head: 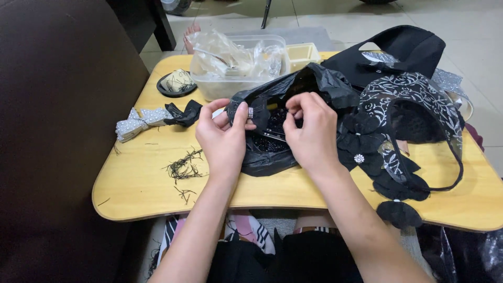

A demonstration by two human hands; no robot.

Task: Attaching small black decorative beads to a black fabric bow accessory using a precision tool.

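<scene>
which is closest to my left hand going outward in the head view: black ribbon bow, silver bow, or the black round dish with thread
From the left hand:
1. Black ribbon bow, just to its left on the table.
2. Silver bow, farther left, beyond the black one.
3. Black round dish, up toward the table's back left corner, though this is near the silver bow's distance.

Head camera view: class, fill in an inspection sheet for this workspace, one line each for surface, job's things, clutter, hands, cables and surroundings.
Surface: light wooden lap table with rounded corners.
Job's things: black plastic bag, open, with small black beads inside; small sparkly piece at the left thumb.
Clutter: silver bow, black bow, thread scraps, clear plastic tub, black fabric flowers, patterned black fabric.
Hands: left hand pinches the sparkly piece; right hand fingers at the bag's mouth.
Cables: nothing seen.
Surroundings: tiled floor, dark seat on the left.
</scene>
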